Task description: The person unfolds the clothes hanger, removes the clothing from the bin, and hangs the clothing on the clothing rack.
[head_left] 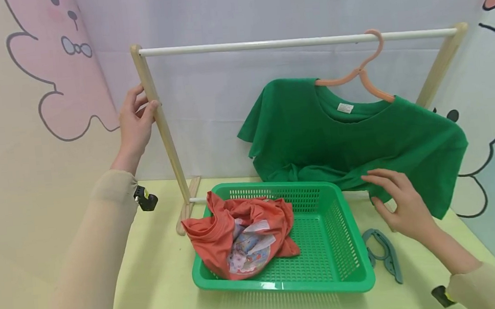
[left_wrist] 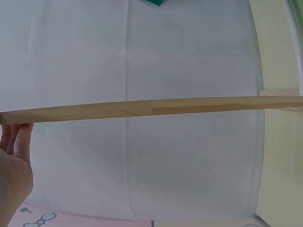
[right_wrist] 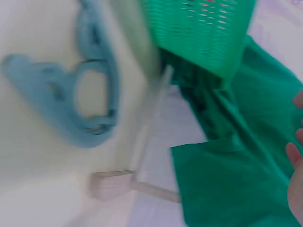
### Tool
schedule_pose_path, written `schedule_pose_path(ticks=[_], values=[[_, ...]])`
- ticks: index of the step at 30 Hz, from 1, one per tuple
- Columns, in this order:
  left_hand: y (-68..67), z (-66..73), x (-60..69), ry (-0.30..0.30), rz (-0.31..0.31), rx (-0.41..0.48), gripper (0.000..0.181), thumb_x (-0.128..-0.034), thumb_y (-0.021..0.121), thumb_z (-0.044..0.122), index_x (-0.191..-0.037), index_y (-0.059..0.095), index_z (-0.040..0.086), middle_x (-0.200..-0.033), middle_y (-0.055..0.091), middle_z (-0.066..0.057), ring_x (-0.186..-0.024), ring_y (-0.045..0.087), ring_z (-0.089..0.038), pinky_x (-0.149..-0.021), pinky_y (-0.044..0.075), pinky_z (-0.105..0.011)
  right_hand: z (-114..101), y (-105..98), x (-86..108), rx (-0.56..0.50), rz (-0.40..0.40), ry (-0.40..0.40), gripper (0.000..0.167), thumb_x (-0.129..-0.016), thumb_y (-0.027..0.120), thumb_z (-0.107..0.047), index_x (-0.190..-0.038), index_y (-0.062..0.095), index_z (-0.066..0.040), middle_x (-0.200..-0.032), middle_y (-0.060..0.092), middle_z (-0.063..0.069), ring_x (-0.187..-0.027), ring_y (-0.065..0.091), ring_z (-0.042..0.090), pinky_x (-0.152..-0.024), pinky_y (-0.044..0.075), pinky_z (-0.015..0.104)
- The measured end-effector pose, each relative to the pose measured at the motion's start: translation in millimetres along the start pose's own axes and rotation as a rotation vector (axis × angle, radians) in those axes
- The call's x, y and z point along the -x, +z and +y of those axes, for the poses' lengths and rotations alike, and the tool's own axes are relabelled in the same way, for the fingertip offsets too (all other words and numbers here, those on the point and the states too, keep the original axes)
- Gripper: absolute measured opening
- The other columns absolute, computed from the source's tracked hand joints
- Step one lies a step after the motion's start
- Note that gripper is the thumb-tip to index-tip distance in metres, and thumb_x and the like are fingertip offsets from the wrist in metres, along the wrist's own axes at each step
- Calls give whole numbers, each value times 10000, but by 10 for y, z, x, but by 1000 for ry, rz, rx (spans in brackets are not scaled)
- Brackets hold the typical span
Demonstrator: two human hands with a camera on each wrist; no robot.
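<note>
A green T-shirt (head_left: 316,129) hangs by a peach hanger (head_left: 376,88) from the white top bar (head_left: 255,45) of a wooden clothes rack. My left hand (head_left: 135,120) holds the rack's left post (head_left: 163,127), with the thumb on the near side and the fingers partly hidden behind it. In the left wrist view the post (left_wrist: 142,108) crosses the frame, with the fingers at its edge. My right hand (head_left: 399,205) hovers beside the shirt's lower part, fingers spread and holding nothing. Only the right hand's fingertips (right_wrist: 293,153) show at the right wrist view's edge.
A green basket (head_left: 348,244) stands on the yellow table in front of the rack, with a crumpled red garment (head_left: 210,231) inside at left. To its right lies a folded blue-grey hanger (head_left: 391,257). The shirt's hem bunches behind the basket's back rim.
</note>
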State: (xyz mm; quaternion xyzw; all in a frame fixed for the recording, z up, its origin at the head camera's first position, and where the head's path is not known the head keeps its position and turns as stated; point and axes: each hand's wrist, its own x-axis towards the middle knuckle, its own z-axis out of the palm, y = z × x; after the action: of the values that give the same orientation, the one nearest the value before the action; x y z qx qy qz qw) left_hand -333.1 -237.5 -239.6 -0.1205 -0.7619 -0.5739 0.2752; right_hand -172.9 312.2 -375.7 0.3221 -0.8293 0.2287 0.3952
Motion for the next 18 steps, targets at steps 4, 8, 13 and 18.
schedule_pose_path(ticks=[4, 8, 13, 18], values=[[2, 15, 2, 5, -1, -10, 421, -1004, 571, 235, -1415, 495, 288, -1370, 578, -114, -1069, 637, -93, -952, 558, -290, 0, -6, 201, -12, -97, 54, 433, -877, 648, -92, -1305, 612, -44, -1317, 567, 179, -1313, 397, 19, -1087, 250, 56], [1, 18, 3, 9, -4, -20, 423, -1008, 564, 239, -1420, 487, 295, -1382, 573, -116, -1076, 636, -89, -967, 553, -307, -24, -3, 319, 5, -177, 112, 635, -746, 702, 64, -1352, 577, -79, -1354, 548, 137, -1317, 364, -22, -1073, 223, 37], [5, 11, -1, 10, -1, -10, 422, -1005, 568, 222, -1416, 496, 289, -1371, 577, -110, -1068, 640, -83, -972, 554, -312, -59, 23, 407, 29, -227, 147, 664, -760, 732, 35, -1384, 554, -110, -1370, 544, 102, -1307, 355, -55, -1056, 202, 35], [4, 7, 3, -3, -2, -11, 425, -1005, 569, 219, -1418, 494, 287, -1344, 590, -96, -1056, 639, -78, -965, 556, -303, -103, 33, 433, 37, -246, 166, 665, -771, 746, 10, -1390, 547, -126, -1378, 544, 99, -1322, 345, -67, -1059, 184, 14]])
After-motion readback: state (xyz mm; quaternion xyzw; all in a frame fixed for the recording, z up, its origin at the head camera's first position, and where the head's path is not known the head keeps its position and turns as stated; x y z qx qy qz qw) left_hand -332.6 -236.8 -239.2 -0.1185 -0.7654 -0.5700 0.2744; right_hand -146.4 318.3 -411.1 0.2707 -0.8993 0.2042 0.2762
